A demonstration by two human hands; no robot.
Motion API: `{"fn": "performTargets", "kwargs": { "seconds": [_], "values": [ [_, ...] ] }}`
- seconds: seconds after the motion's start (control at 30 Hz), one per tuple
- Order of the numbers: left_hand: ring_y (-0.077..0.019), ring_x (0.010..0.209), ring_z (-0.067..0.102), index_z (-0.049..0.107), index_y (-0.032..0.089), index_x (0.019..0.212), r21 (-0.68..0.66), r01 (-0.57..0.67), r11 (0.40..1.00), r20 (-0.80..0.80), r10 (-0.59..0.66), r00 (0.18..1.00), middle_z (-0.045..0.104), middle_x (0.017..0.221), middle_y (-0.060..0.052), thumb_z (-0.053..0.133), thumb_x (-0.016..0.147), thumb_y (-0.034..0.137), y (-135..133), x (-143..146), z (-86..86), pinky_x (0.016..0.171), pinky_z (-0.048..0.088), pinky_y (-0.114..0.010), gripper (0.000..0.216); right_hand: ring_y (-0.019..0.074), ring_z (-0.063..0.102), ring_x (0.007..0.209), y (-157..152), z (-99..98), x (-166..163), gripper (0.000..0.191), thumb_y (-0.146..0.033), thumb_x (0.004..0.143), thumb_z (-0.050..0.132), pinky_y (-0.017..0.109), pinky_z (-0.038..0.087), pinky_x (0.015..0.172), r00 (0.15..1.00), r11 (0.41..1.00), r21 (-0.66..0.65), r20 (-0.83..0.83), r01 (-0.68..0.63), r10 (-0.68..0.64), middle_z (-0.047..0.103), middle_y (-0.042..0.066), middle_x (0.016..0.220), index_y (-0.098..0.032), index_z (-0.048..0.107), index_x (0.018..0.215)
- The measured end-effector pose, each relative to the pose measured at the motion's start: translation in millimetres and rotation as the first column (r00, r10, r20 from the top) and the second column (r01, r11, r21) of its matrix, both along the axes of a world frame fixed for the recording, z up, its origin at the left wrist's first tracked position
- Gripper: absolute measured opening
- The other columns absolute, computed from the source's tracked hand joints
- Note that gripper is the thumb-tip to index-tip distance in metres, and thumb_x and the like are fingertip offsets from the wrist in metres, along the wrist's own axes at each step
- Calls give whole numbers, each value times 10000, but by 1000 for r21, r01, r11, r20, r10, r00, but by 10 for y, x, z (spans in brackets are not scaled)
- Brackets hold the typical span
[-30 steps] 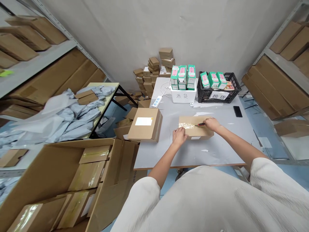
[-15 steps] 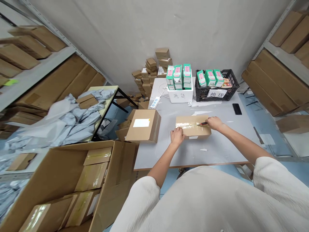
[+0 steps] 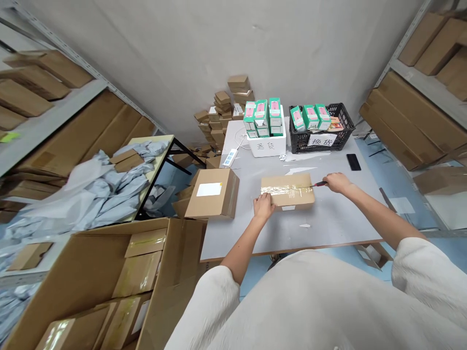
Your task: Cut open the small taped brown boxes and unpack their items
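Observation:
A taped cardboard box (image 3: 297, 193) lies on the grey table, shiny tape running along its top and a white label on its near side. My left hand (image 3: 264, 206) grips the box at its near left corner, fingers bent over the top edge. In my right hand (image 3: 337, 182) is a red and black utility knife (image 3: 320, 183). Its tip points left, at the right end of the tape seam; I cannot tell whether the blade touches the box. A larger cardboard box (image 3: 209, 204) with a white label stands to the left.
Behind are a white bin (image 3: 268, 145) and a black crate (image 3: 339, 138), both holding green-and-pink boxes. A phone (image 3: 353, 162) lies at right, a power strip (image 3: 230, 158) at back left. A big open carton (image 3: 178, 272) with taped boxes stands left of the table (image 3: 233, 238).
My right hand has moved right with the utility knife, from over the tape seam to the box's right end. My left hand stays on the corner. The view has shifted slightly.

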State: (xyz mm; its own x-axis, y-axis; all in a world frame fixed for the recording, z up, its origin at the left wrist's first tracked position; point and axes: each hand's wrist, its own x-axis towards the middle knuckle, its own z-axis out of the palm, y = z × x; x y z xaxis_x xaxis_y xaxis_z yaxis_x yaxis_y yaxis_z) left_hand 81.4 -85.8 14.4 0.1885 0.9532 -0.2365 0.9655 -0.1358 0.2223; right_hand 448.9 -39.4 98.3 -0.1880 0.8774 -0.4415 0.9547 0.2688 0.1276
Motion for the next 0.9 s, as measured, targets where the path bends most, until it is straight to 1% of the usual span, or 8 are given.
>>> {"fn": "performTargets", "kwargs": {
  "seconds": [0.17, 0.27, 0.3, 0.37, 0.47, 0.6, 0.77, 0.9],
  "values": [
    [-374, 1343, 587, 629, 214, 1309, 0, 30, 1000, -76, -30, 997, 631, 1420, -187, 699, 947, 257, 96, 104, 22, 1099, 437, -479, 372, 307, 722, 1149, -86, -11, 105, 335, -266, 1086, 505, 387, 490, 921, 999, 999, 10, -33, 38, -37, 759, 182, 1316, -210, 768, 1286],
    [-369, 1433, 532, 613, 209, 1370, 35, 145, 989, -66, -142, 988, 565, 1520, -192, 706, 901, 156, 184, 305, 40, 1156, 414, -463, 481, 303, 718, 1137, -109, -26, 149, 346, -286, 1084, 498, 377, 492, 900, 996, 998, 4, -72, 56, -55, 767, 167, 1303, -215, 764, 1294],
    [-357, 1432, 538, 596, 224, 1407, 19, 193, 981, -33, -192, 981, 545, 1554, -179, 712, 901, 160, 214, 394, 42, 1159, 418, -451, 523, 301, 717, 1131, -114, -33, 173, 350, -294, 1084, 494, 369, 492, 888, 994, 998, 1, -85, 63, -63, 774, 160, 1289, -218, 765, 1292],
    [-348, 1449, 530, 555, 272, 1474, -5, 279, 960, 45, -278, 959, 536, 1580, -147, 752, 914, 243, 273, 583, 36, 1192, 403, -451, 594, 295, 717, 1115, -128, -50, 240, 364, -316, 1085, 482, 352, 488, 862, 990, 997, -3, -117, 83, -83, 785, 144, 1269, -230, 766, 1296],
    [-381, 1480, 504, 521, 260, 1510, -40, 369, 929, 68, -366, 928, 551, 1558, -166, 859, 864, 370, 352, 823, 16, 1214, 384, -475, 737, 284, 714, 1102, -168, -94, 364, 379, -354, 1086, 476, 327, 477, 824, 978, 993, -9, -174, 118, -118, 790, 118, 1278, -256, 759, 1318],
    [-399, 1478, 505, 489, 232, 1531, -83, 379, 922, -7, -381, 925, 543, 1550, -205, 909, 818, 413, 447, 974, 2, 1203, 381, -488, 847, 266, 714, 1072, -234, -182, 502, 349, -366, 1074, 502, 294, 449, 773, 952, 986, -21, -259, 165, -165, 809, 81, 1226, -281, 766, 1285],
    [-396, 1419, 560, 555, 240, 1444, -147, 371, 917, -68, -384, 921, 588, 1492, -180, 969, 734, 480, 569, 1043, -6, 1212, 351, -474, 856, 263, 711, 1002, -238, -346, 582, 326, -412, 1054, 553, 288, 418, 712, 900, 974, -29, -379, 223, -217, 820, 71, 1127, -280, 783, 1242],
    [-392, 1409, 564, 549, 240, 1432, -162, 385, 908, -76, -401, 913, 612, 1456, -169, 996, 694, 478, 612, 1071, -48, 1215, 326, -486, 895, 258, 701, 929, -186, -490, 584, 323, -424, 1039, 568, 289, 391, 669, 864, 970, -38, -448, 238, -230, 813, 77, 1027, -258, 790, 1205]
  ]
}}
